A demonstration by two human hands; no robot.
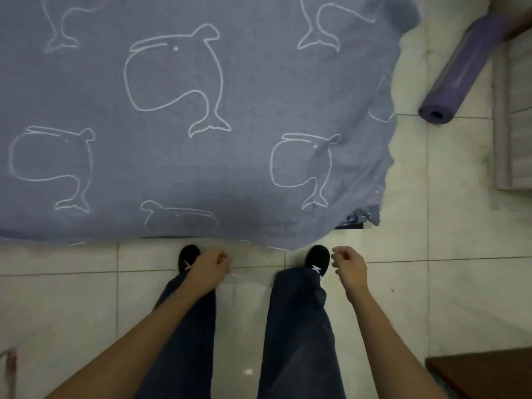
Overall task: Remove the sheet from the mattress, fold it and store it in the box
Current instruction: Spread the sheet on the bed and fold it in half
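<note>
My left hand (207, 268) and right hand (349, 266) hang loosely curled, holding nothing, near the sheet's (201, 116) near edge; purple mat roll (457, 73) lies far right

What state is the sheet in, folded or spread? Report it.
Spread. The sheet lies flat with no folds; its near edge hangs by the shoes.

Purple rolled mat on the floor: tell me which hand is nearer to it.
Right. The right hand hangs below and left of the purple rolled mat, beside the right shoe. The left hand is farther left, over the left shoe.
</note>
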